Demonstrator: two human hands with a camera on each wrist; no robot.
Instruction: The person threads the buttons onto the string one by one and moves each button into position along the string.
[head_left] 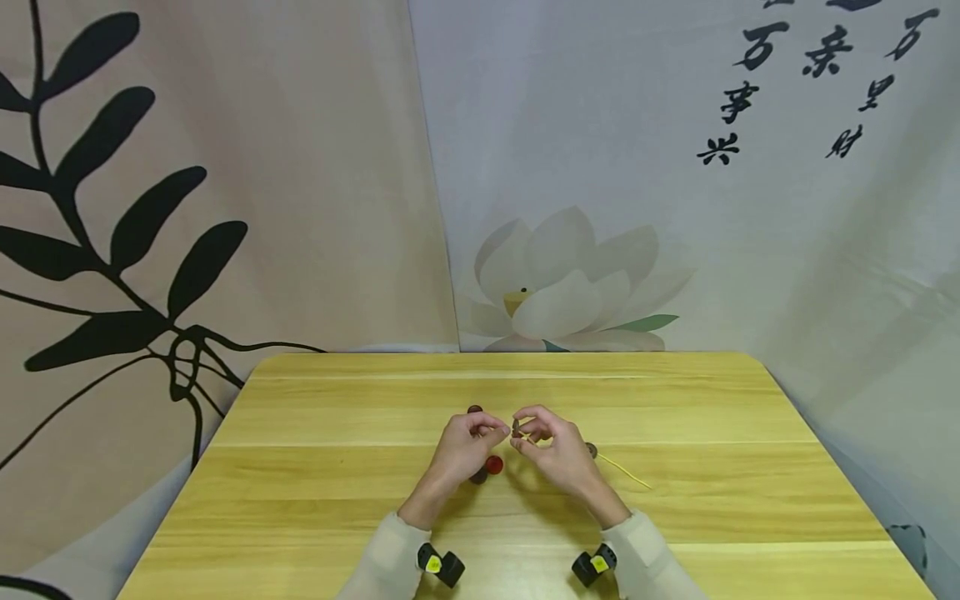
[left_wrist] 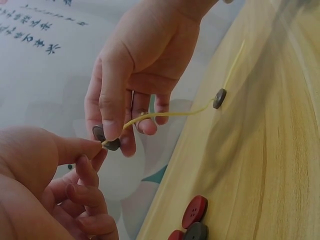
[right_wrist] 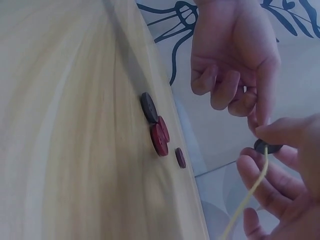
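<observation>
Above the table, my right hand (head_left: 557,450) pinches a dark button (left_wrist: 111,142) between thumb and fingers. My left hand (head_left: 463,450) meets it from the other side, its thumb and index finger pinching the end of a yellow string (left_wrist: 170,114) right at the button. From the button the string runs back past the right hand to a second dark button (left_wrist: 219,98) threaded on it, which rests on the table. The string's far tail lies beyond that button, on the right in the head view.
Beside the left hand on the wooden table (head_left: 315,483) lie loose buttons: a red one (head_left: 494,465), a dark one (right_wrist: 148,107), another red one (right_wrist: 163,129) partly covered, and a small dark red one (right_wrist: 180,158). A printed cloth (head_left: 337,167) hangs behind the table.
</observation>
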